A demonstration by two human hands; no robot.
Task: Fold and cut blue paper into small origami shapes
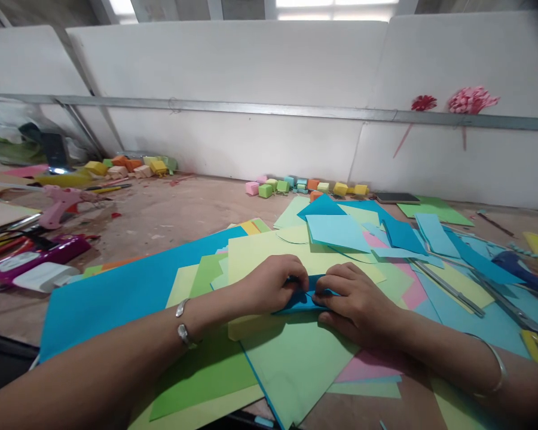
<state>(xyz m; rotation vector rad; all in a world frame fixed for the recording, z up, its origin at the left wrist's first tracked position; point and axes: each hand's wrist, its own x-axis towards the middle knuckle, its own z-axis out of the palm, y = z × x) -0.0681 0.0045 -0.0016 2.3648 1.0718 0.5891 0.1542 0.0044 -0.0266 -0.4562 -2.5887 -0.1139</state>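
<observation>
A small folded piece of blue paper (305, 300) lies between my hands, low over the heap of coloured sheets. My left hand (275, 283) has its fingers curled over the left end of that piece. On the other end, my right hand (356, 298) presses with bent fingers and thumb. Both hands are closed on the paper, and parts of it are hidden under the fingers. Beneath them are a pale green sheet (305, 364) and a pale yellow sheet (255, 248). A light blue folded paper (336, 232) lies just beyond my hands.
Scissors (513, 310) and a metal tool (452, 289) lie at right among blue scraps. Small paper cubes (282, 186) line the white wall (224, 65). A pink glue gun (56, 203), a purple device (40, 260) and a white plug (45, 276) sit at left. Paper flowers (470, 100) hang at the rail.
</observation>
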